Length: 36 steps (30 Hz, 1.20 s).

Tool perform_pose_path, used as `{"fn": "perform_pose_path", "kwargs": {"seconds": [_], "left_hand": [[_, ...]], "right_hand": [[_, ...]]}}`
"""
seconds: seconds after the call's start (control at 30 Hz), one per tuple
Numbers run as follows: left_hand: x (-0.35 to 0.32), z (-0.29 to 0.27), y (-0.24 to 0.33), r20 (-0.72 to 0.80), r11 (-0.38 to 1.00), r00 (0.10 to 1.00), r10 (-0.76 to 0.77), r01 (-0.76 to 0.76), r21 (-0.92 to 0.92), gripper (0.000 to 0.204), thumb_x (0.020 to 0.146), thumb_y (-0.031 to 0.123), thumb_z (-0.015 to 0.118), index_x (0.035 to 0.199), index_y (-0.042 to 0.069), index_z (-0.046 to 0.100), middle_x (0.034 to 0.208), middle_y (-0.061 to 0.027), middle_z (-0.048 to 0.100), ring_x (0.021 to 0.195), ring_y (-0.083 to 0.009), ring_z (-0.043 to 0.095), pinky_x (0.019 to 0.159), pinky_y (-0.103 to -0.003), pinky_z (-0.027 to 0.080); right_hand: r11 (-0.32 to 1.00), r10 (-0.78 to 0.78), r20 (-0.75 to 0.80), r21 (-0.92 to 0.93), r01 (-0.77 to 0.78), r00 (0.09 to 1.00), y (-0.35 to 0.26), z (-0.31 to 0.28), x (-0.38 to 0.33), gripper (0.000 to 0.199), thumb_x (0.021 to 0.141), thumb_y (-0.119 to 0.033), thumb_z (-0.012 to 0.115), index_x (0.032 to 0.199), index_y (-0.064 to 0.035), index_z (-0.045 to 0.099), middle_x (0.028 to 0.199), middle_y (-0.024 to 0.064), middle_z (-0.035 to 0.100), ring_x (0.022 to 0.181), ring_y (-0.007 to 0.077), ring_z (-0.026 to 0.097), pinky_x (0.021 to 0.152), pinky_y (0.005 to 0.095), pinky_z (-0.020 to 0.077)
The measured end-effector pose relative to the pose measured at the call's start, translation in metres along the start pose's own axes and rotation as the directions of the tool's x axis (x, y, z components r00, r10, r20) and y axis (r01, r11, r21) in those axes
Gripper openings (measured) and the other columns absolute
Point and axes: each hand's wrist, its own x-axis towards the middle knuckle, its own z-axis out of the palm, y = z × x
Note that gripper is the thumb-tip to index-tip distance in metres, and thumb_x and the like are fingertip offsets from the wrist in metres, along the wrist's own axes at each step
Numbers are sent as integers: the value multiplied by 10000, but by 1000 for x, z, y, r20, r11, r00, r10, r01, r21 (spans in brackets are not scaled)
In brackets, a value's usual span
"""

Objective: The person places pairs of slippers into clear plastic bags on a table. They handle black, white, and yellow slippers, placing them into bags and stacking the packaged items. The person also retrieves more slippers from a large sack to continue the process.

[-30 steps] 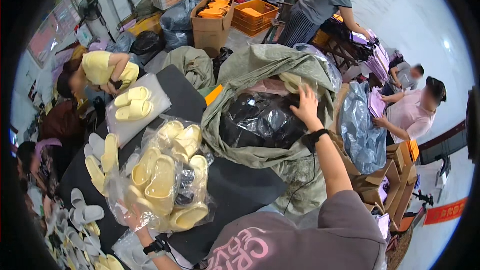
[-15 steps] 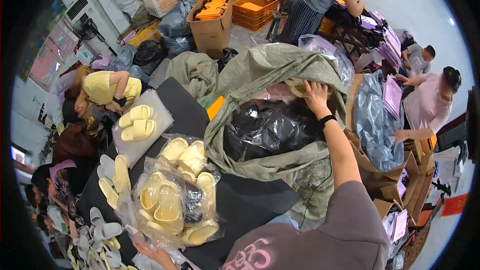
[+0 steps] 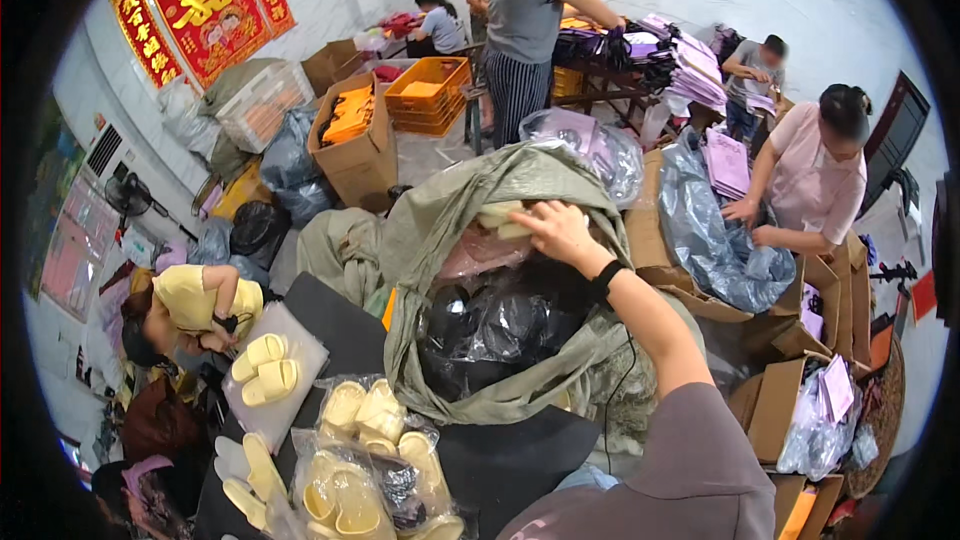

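My right hand reaches into the mouth of a large green woven sack. Its fingers are stretched out and touch pale yellow slippers at the sack's far inner side. Black plastic-wrapped goods fill the sack's near part, with a pinkish packet behind them. My left hand is out of view. To the left of the sack, yellow slippers in clear bags lie heaped on a black table. Another yellow pair rests on a stack of clear plastic bags.
Open cartons and a grey-blue plastic bag stand right of the sack, where a co-worker in pink handles the bag. A person in yellow bends at the left. A carton of orange items and orange crates stand behind.
The view has tilted up and shifted, so the scene sits lower and the wall banners show. My left hand has dropped out of view. My right hand stays at the slippers inside the sack.
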Motion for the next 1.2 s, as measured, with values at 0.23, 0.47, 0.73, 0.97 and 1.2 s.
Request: {"fn": "perform_pose_path", "kwargs": {"seconds": [0.23, 0.47, 0.73, 0.97, 1.2], "left_hand": [[4, -3, 21, 41, 1000, 999, -2, 3, -26, 463, 961, 320, 588, 1306, 11, 567, 1403, -257, 472, 1288, -451, 431, 1076, -565, 332], [2, 0, 22, 74, 997, 996, 53, -49, -55, 407, 965, 283, 580, 1286, 33, 597, 1418, -253, 464, 1292, -445, 435, 1103, -564, 299], [-28, -20, 30, 82, 972, 996, -45, 63, -227, 344, 987, 277, 530, 1225, 61, 654, 1405, -243, 489, 1290, -438, 449, 1127, -571, 257], [-85, -3, -2, 431, 826, 872, -233, 411, -385, 438, 953, 378, 579, 1241, 56, 645, 1349, -239, 556, 1323, -451, 425, 1150, -523, 264], [-69, -8, 10, 399, 826, 881, -253, 412, -384, 536, 917, 466, 604, 1279, 73, 625, 1388, -253, 519, 1354, -453, 384, 1155, -530, 255]], "right_hand": [[960, -168, -142, 202, 195, 975, -83, -119, -12, 610, 640, -152, 726, 1230, -284, 651, 900, 19, 622, 832, 225, 622, 745, 385, 520], [847, -177, -243, 456, 274, 954, -155, -213, -10, 509, 656, -181, 760, 1154, -232, 667, 829, 33, 578, 763, 230, 615, 630, 364, 527], [430, -115, -425, 794, 430, 898, -323, -203, -31, 515, 649, -87, 709, 1153, -189, 684, 879, 29, 594, 808, 234, 603, 655, 368, 502], [427, -207, -413, 777, 462, 887, -425, -129, -58, 499, 704, -120, 692, 1194, -205, 641, 1006, 46, 612, 848, 255, 598, 743, 358, 470], [501, -613, 269, 860, 102, 743, -453, 20, -198, 308, 867, -155, 588, 1168, -96, 608, 1170, 156, 537, 1023, 347, 595, 763, 454, 518]]}}
